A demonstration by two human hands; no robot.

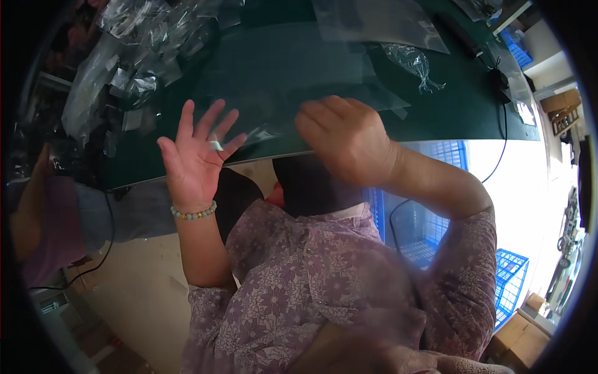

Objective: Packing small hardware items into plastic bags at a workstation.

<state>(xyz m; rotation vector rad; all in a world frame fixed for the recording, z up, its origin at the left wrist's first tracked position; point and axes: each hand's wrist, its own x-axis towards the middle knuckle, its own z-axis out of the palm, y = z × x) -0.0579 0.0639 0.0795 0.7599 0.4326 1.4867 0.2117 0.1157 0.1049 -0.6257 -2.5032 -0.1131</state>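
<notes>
My left hand (198,156) is raised at the table's near edge, palm showing and fingers spread, a beaded bracelet (194,213) round its wrist. A small shiny pale patch (215,144) shows by its ring finger; I cannot tell whether it is a ring or a scrap of film. My right hand (349,134) has its fingers curled in, back of the hand toward me, and anything in them is hidden. Beyond both hands a large clear plastic sheet or bag (286,59) lies on the dark green table top (436,118). A small glinting fold of clear plastic (263,133) sits between the hands.
Crumpled clear plastic bags (134,68) are heaped at the far left. Another clear sheet (380,22) and a twisted clear bag (411,62) lie at the back right, near a black tool (458,34) and cable. Blue crates (511,274) stand on the right. Someone's arm (34,199) is at the left.
</notes>
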